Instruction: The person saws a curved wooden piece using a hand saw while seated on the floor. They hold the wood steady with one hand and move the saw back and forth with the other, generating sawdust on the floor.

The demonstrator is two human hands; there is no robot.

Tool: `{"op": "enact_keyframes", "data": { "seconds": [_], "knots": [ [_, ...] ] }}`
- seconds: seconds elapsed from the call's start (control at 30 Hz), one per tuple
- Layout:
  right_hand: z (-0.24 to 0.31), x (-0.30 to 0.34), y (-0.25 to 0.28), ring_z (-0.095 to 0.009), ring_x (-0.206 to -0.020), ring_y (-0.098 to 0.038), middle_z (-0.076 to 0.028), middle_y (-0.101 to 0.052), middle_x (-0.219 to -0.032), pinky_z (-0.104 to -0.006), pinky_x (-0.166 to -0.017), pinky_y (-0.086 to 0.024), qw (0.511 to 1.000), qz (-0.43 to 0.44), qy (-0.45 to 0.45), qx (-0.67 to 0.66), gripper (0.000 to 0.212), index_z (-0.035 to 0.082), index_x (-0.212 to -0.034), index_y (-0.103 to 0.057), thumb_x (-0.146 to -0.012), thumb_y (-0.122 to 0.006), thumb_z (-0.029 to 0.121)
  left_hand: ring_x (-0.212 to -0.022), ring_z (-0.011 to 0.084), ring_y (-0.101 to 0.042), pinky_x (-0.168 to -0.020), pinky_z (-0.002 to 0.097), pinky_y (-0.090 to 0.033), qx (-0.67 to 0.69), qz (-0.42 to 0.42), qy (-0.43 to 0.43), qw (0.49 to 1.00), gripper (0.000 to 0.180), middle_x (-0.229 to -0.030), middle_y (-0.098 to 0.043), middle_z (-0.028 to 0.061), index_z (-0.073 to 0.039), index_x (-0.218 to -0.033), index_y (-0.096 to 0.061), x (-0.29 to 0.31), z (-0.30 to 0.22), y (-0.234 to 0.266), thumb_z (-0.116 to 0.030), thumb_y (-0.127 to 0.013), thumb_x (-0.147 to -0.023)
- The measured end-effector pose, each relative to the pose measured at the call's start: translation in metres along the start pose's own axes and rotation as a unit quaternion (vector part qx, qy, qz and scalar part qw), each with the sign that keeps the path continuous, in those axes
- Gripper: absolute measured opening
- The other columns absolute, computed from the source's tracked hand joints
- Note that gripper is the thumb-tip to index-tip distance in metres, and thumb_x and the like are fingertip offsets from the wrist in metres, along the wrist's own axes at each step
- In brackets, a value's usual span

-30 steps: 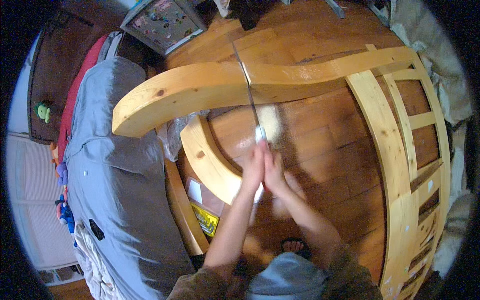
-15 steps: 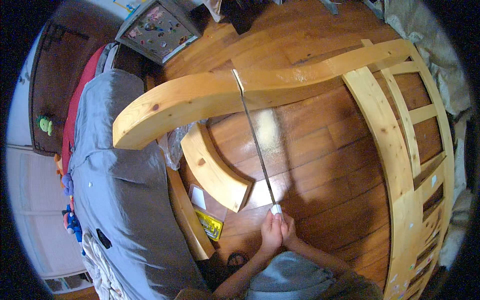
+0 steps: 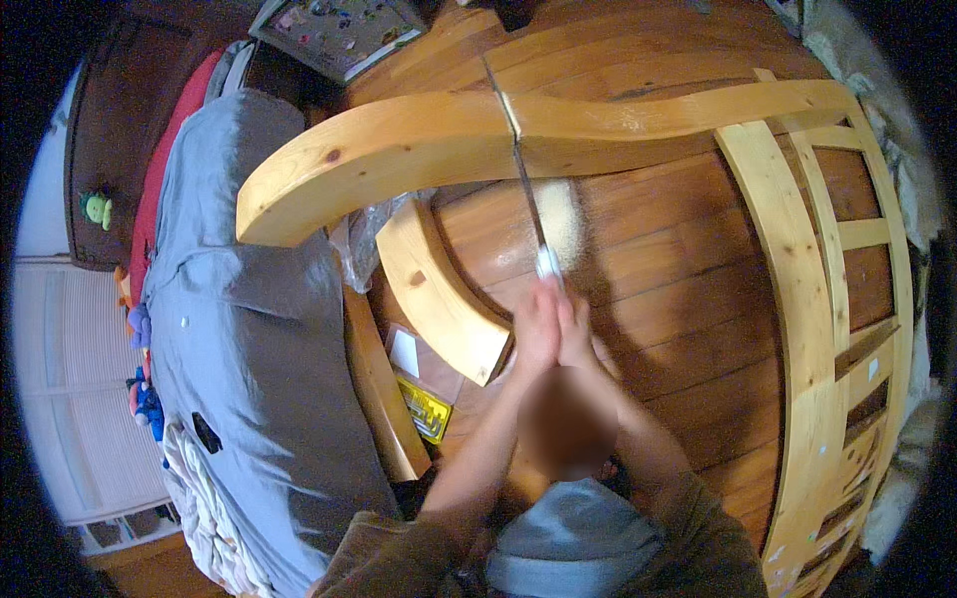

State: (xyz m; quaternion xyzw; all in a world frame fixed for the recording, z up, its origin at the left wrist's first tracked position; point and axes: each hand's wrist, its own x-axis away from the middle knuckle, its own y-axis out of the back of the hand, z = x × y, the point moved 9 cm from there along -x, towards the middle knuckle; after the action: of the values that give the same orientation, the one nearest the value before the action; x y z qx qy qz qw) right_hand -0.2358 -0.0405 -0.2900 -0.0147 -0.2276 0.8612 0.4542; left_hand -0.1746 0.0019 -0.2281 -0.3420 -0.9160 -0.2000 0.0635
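Both my left hand (image 3: 535,327) and my right hand (image 3: 572,324) are closed together round the pale handle of a handsaw (image 3: 527,189). Its narrow dark blade runs away from me through a cut in a thick, curved wooden beam (image 3: 399,140), and the tip shows past the beam's far side. The beam's left end hangs free over the floor. Below the cut, pale sawdust (image 3: 561,214) is heaped on the floorboards. A loose curved piece of wood (image 3: 439,294) lies left of my hands.
On the left stands a bed with a grey cover (image 3: 249,349). Beside it lie a yellow pack of tools (image 3: 424,411) and crumpled clear plastic (image 3: 364,239). A slatted wooden frame (image 3: 797,329) joins the beam on the right. A pinboard-like panel (image 3: 339,30) stands at the back.
My two hands have pushed the saw forward, away from me. Its tip now sticks out beyond the beam, and less blade shows on my side. The view has shifted slightly.
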Motion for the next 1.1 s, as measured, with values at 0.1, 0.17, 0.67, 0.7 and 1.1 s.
{"op": "enact_keyframes", "data": {
  "seconds": [0.1, 0.17, 0.67, 0.7, 1.1],
  "knots": [
    [-0.048, 0.089, 0.014, -0.02, -0.092, -0.056, -0.011, -0.06, -0.098, -0.0337, -0.08, -0.045, 0.996, 0.036, -0.029, 0.08, 0.03, 0.001, -0.104, -0.055, -0.092, -0.045, 0.027, -0.059, 0.0151, -0.049, -0.052, 0.0286, -0.04, 0.074, -0.048, 0.074, 0.993, 0.029, -0.069, -0.052, 0.0017, -0.004, -0.095, -0.053, 0.088, 0.151, 0.007, -0.027, -0.034, -0.096],
    [-0.069, 0.139, 0.045, -0.022, -0.094, -0.055, -0.011, -0.059, -0.102, -0.0349, -0.082, -0.044, 0.993, 0.043, -0.042, 0.103, 0.031, 0.002, -0.107, -0.054, -0.092, -0.045, 0.028, -0.06, 0.0112, -0.049, -0.051, 0.0236, -0.038, 0.274, 0.087, 0.136, 0.948, 0.027, -0.069, -0.051, -0.0002, -0.005, -0.098, -0.053, 0.138, 0.157, -0.02, -0.027, -0.036, -0.095],
    [0.039, -0.065, -0.051, -0.015, -0.073, -0.054, -0.007, -0.062, -0.082, -0.0325, -0.065, -0.045, 0.998, 0.017, 0.042, 0.038, 0.035, 0.0, -0.091, -0.06, -0.092, -0.046, 0.032, -0.068, 0.0231, -0.055, -0.064, 0.037, -0.044, 0.017, -0.037, 0.017, 0.999, 0.05, -0.072, -0.059, 0.0144, 0.002, -0.08, -0.058, -0.06, -0.037, 0.032, -0.042, -0.038, -0.093],
    [0.026, -0.05, -0.047, -0.015, -0.073, -0.054, -0.005, -0.061, -0.081, -0.032, -0.065, -0.045, 0.999, 0.011, 0.01, 0.045, 0.034, 0.0, -0.091, -0.06, -0.092, -0.046, 0.031, -0.066, 0.0189, -0.052, -0.062, 0.0349, -0.043, -0.021, -0.057, -0.035, 0.998, 0.048, -0.068, -0.056, 0.0125, 0.002, -0.077, -0.056, -0.052, -0.024, 0.034, -0.039, -0.039, -0.093],
    [-0.08, 0.11, 0.025, -0.028, -0.113, -0.046, -0.015, -0.051, -0.121, -0.0404, -0.096, -0.033, 0.91, 0.007, -0.094, 0.403, 0.04, 0.003, -0.118, -0.049, -0.091, -0.046, 0.032, -0.083, 0.0183, -0.051, -0.076, 0.0326, -0.041, 0.057, -0.06, 0.048, 0.995, 0.03, -0.089, -0.055, 0.0093, -0.001, -0.107, -0.053, 0.086, 0.121, 0.006, -0.024, -0.04, -0.093]
  ]
}}
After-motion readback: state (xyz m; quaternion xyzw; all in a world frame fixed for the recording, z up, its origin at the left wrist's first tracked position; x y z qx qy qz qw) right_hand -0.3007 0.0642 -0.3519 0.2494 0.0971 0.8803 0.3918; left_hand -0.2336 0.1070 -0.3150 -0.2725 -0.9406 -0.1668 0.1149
